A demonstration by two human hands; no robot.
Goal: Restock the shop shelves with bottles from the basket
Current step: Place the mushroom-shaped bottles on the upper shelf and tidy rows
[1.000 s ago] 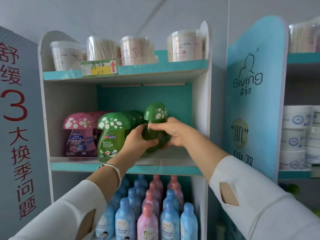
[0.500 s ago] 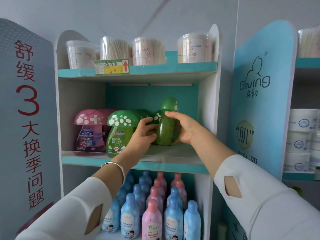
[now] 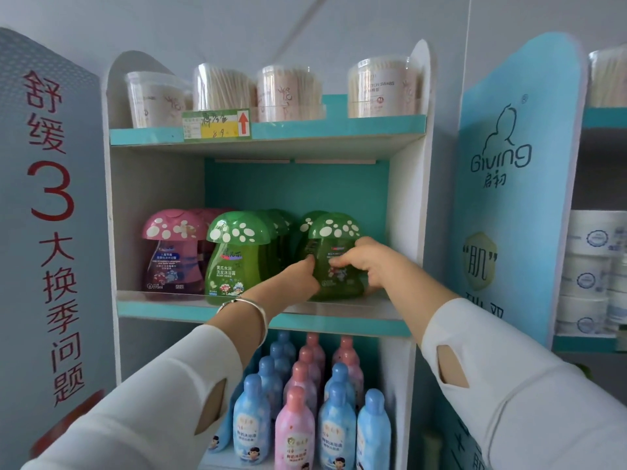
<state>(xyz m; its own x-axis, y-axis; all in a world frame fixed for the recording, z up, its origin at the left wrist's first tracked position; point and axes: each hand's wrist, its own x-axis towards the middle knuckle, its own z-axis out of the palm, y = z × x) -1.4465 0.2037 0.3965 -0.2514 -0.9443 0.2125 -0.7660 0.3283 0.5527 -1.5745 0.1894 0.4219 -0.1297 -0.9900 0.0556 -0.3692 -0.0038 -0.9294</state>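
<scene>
Head view: left hand and right hand both gripped the green bottle by its sides. It stood upright on the middle shelf, label out. They were probably squaring it with the green row left of the hands.

Green mushroom bottle: see-through green body, domed cap w/ white spots, label facing out. It's upright at the right end of the middle shelf, near the front edge; base on or just at the board, can't tell which. Left hand & right hand grip its body from either side, thumbs on the label. Another green cap shows just behind it. To its left stand more green bottles, then pink bottles, all upright, labels fwd. One level down: slim blue & pink bottles packed in rows.
</scene>
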